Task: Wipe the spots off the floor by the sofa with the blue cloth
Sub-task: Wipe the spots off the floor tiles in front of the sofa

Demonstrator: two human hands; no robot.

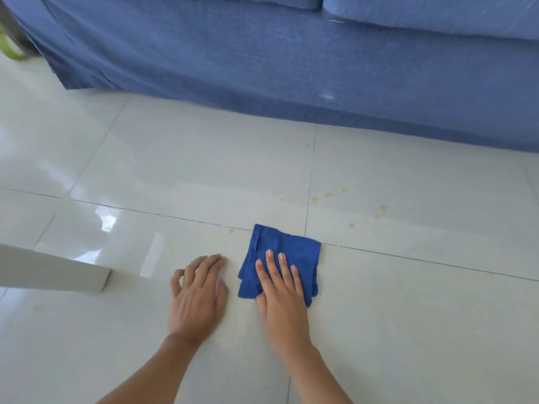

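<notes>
A folded blue cloth [287, 249] lies flat on the pale tiled floor [175, 170], across a grout line. My right hand [281, 293] presses down on its near half, fingers spread and flat. To the left of the cloth, my left hand [198, 290] rests palm-down on the bare tile, holding nothing. Several yellowish spots [329, 195] dot the floor beyond and to the right of the cloth. One small spot [232, 230] sits just left of the cloth's far corner. The blue sofa [262, 68] runs across the top.
A white furniture leg or panel [52, 272] juts in from the left edge, close to my left hand. A green object [11, 51] shows at the far left beside the sofa's end. Glare patches shine on the tiles at left.
</notes>
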